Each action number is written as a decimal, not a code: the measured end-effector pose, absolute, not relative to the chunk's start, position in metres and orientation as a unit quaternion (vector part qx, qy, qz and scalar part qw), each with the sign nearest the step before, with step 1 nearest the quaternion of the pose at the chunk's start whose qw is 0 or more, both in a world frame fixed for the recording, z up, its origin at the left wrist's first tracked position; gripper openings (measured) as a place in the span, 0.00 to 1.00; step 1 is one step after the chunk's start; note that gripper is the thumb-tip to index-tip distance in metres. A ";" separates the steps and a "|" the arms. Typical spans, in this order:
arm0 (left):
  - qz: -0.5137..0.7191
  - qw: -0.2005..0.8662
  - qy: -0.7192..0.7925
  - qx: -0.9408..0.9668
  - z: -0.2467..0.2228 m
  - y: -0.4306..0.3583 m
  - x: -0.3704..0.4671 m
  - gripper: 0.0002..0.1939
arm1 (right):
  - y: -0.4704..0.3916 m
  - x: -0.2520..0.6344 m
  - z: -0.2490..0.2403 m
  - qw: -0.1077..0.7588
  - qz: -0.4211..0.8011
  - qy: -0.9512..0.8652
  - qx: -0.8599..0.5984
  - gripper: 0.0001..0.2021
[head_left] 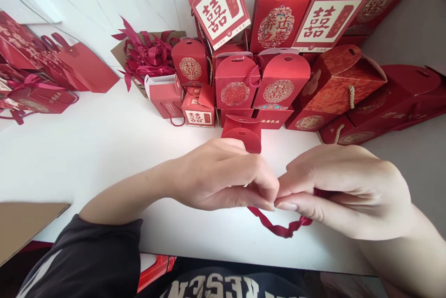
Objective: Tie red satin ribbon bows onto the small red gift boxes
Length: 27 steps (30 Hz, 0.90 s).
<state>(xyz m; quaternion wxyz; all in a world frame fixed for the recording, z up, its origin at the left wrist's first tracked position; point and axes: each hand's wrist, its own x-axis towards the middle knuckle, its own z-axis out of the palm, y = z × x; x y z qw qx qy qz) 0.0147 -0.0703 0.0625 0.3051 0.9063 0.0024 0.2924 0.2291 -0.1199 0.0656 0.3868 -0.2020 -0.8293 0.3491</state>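
Note:
A dark red ribbon (284, 230) is pinched between my two hands above the white table, and a loop of it droops below the fingers. My left hand (223, 177) is closed, thumb and fingertips pressed together on the ribbon. Right beside it, my right hand (344, 186) pinches the ribbon too, and the fingertips of both hands meet. Part of the ribbon is hidden inside the right hand. Just behind the left hand stands a small red gift box (245, 138) with a rounded, holed flap.
Several red gift boxes (278, 84) stack along the wall behind my hands. A cardboard box (118, 52) full of ribbons (148, 56) sits at the back left. Red gift bags (87, 66) stand farther left. Brown cardboard (31, 223) lies at the left front of the white table (104, 149).

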 end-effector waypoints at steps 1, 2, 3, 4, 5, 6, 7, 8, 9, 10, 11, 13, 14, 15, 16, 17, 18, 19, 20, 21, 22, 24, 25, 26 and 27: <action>0.290 0.308 0.000 0.906 0.063 -0.070 0.015 0.03 | -0.119 0.229 0.065 0.387 0.347 -0.831 -0.198 0.03; 0.287 0.313 -0.002 0.905 0.063 -0.070 0.014 0.03 | -0.119 0.229 0.065 0.388 0.346 -0.832 -0.195 0.03; 0.284 0.319 -0.001 0.904 0.063 -0.069 0.014 0.03 | -0.118 0.229 0.064 0.388 0.343 -0.833 -0.193 0.03; 0.277 0.327 0.003 0.904 0.063 -0.068 0.014 0.03 | -0.118 0.229 0.063 0.386 0.340 -0.836 -0.192 0.04; 0.269 0.335 0.008 0.903 0.063 -0.068 0.013 0.03 | -0.117 0.229 0.063 0.382 0.335 -0.840 -0.191 0.04; 0.260 0.342 0.013 0.903 0.063 -0.067 0.013 0.03 | -0.117 0.229 0.062 0.376 0.329 -0.845 -0.192 0.04; 0.254 0.343 0.017 0.904 0.062 -0.067 0.013 0.03 | -0.117 0.229 0.062 0.371 0.321 -0.850 -0.194 0.04; 0.250 0.338 0.020 0.907 0.062 -0.066 0.013 0.03 | -0.118 0.229 0.061 0.367 0.313 -0.853 -0.199 0.05; 0.252 0.325 0.022 0.911 0.062 -0.066 0.013 0.03 | -0.118 0.229 0.061 0.367 0.303 -0.855 -0.207 0.05; 0.258 0.307 0.022 0.916 0.062 -0.066 0.013 0.04 | -0.119 0.228 0.061 0.371 0.293 -0.854 -0.219 0.05; 0.267 0.286 0.018 0.920 0.061 -0.066 0.013 0.05 | -0.120 0.228 0.061 0.378 0.283 -0.851 -0.231 0.04; 0.288 0.256 0.006 0.923 0.061 -0.067 0.014 0.06 | -0.122 0.227 0.062 0.390 0.271 -0.844 -0.247 0.04; 0.299 0.251 -0.001 0.921 0.061 -0.067 0.014 0.06 | -0.123 0.227 0.063 0.393 0.270 -0.843 -0.248 0.04; 0.309 0.255 -0.009 0.916 0.061 -0.068 0.014 0.06 | -0.123 0.228 0.063 0.393 0.272 -0.844 -0.243 0.04; 0.318 0.265 -0.014 0.910 0.061 -0.069 0.015 0.05 | -0.124 0.228 0.065 0.392 0.276 -0.846 -0.234 0.04; 0.325 0.277 -0.016 0.904 0.061 -0.069 0.015 0.05 | -0.124 0.229 0.066 0.391 0.280 -0.846 -0.229 0.04; 0.330 0.291 -0.014 0.898 0.061 -0.070 0.015 0.04 | -0.124 0.229 0.067 0.391 0.283 -0.846 -0.228 0.03; 0.332 0.302 -0.012 0.894 0.061 -0.070 0.015 0.04 | -0.123 0.230 0.068 0.392 0.285 -0.845 -0.227 0.03; 0.331 0.311 -0.011 0.891 0.061 -0.071 0.016 0.04 | -0.123 0.230 0.069 0.395 0.286 -0.843 -0.228 0.02; 0.329 0.316 -0.009 0.890 0.060 -0.071 0.016 0.04 | -0.123 0.230 0.069 0.398 0.287 -0.841 -0.229 0.02; 0.327 0.319 -0.008 0.890 0.060 -0.071 0.016 0.04 | -0.122 0.230 0.069 0.402 0.286 -0.839 -0.228 0.02; 0.323 0.321 -0.010 0.890 0.059 -0.071 0.016 0.04 | -0.122 0.229 0.068 0.403 0.284 -0.841 -0.220 0.01; 0.321 0.322 -0.012 0.891 0.058 -0.070 0.016 0.03 | -0.122 0.229 0.067 0.402 0.283 -0.844 -0.217 0.02; 0.319 0.323 -0.013 0.891 0.058 -0.070 0.016 0.03 | -0.121 0.229 0.066 0.399 0.280 -0.847 -0.213 0.02; 0.317 0.325 -0.015 0.891 0.057 -0.070 0.016 0.04 | -0.121 0.229 0.065 0.395 0.276 -0.850 -0.210 0.01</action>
